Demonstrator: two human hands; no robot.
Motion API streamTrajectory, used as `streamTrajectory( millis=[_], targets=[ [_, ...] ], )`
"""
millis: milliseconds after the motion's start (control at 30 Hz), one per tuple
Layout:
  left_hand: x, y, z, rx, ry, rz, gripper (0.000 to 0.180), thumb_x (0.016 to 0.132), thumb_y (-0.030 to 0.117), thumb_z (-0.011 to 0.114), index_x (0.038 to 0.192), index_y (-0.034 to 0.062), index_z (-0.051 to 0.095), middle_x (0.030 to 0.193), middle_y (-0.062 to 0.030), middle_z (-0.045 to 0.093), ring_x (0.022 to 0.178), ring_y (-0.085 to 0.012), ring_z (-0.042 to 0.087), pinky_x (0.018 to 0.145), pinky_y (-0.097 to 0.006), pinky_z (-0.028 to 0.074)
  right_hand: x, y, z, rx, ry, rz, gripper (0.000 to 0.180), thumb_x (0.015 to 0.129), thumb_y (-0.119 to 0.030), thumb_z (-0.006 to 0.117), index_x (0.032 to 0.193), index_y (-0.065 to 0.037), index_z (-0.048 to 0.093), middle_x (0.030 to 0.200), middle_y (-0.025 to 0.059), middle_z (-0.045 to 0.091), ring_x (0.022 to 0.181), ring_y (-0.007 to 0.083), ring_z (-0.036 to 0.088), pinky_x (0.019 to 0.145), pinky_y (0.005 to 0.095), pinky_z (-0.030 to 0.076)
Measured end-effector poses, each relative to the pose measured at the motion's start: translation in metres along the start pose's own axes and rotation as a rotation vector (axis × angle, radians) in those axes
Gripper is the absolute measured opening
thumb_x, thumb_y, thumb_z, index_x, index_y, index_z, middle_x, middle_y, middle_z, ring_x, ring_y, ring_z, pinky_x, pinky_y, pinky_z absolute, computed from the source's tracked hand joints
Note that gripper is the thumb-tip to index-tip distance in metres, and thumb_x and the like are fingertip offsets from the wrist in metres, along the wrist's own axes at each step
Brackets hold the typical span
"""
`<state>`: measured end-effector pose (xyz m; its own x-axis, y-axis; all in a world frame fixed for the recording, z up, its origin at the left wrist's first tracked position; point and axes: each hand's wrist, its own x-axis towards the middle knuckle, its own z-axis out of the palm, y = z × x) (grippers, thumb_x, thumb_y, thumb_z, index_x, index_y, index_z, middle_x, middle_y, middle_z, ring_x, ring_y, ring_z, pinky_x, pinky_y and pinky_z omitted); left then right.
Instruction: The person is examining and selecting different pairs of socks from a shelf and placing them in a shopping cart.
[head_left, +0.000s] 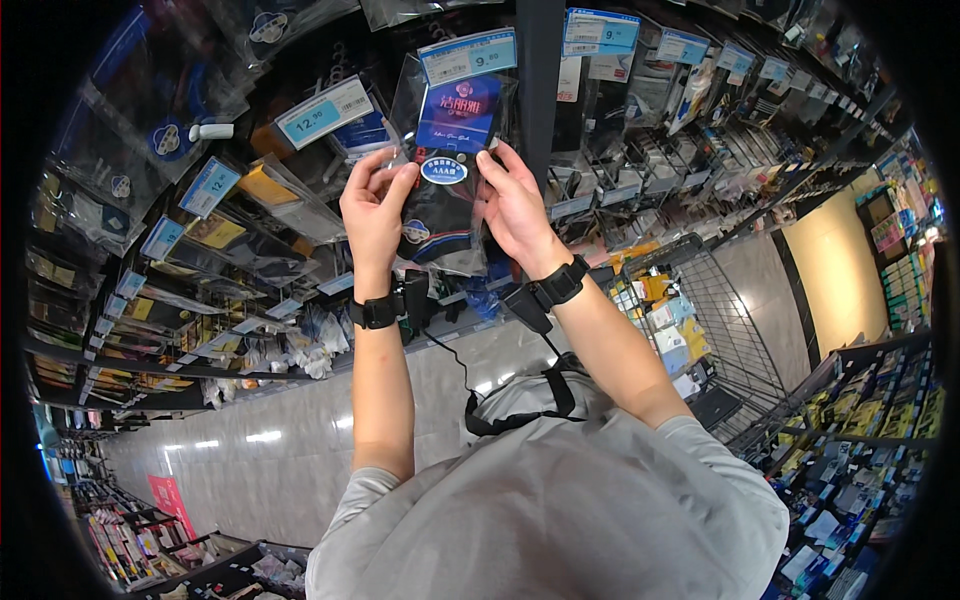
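A clear packet of dark socks (436, 207) with a blue and pink header card hangs at the front of a rack, upright, below a blue and white price tag (468, 58). A blue oval sticker and a band of coloured stripes show on it. My left hand (376, 208) is closed on the packet's left edge, thumb and fingers pinching the plastic. At the opposite edge my right hand (516, 205) grips it too, with the thumb in front and the other fingers partly hidden behind. A black strap with a small device sits on each wrist.
Rows of hanging packets (215, 235) with price tags fill the racks on the left; more hang to the right beyond a dark upright post (541, 70). A wire shopping cart (735, 310) with several packages stands at my right. Grey tiled floor (270, 405) lies behind me.
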<state>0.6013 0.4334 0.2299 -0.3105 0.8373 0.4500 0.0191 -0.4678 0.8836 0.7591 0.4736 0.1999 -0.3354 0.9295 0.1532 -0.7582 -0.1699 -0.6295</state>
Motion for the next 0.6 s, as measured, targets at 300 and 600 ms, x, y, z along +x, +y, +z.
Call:
streamTrajectory(
  millis=[300,600],
  targets=[
    [-0.021,-0.02,-0.001,-0.068,-0.027,-0.069,0.019,0.085,0.003,0.066,0.101,-0.003,0.057,0.088,-0.007,0.066,0.079,-0.008,0.061,0.071,-0.019,0.047,-0.006,0.005,-0.009,-0.115,0.041,-0.052,0.032,0.097,-0.015,0.049,0.124,0.0,0.046,0.108,0.0071,0.061,0.096,0.0125,0.059,0.082,0.0259,0.049],
    [0.002,0.002,0.014,-0.045,-0.065,0.045,0.022,0.084,0.005,0.067,0.103,-0.0044,0.06,0.088,-0.0079,0.067,0.078,-0.0079,0.062,0.07,-0.019,0.048,0.009,-0.013,0.003,0.118,-0.077,0.006,0.024,0.097,-0.016,0.046,0.116,-0.002,0.05,0.111,0.0068,0.06,0.103,0.0159,0.057,0.093,0.0313,0.044]
  ],
)
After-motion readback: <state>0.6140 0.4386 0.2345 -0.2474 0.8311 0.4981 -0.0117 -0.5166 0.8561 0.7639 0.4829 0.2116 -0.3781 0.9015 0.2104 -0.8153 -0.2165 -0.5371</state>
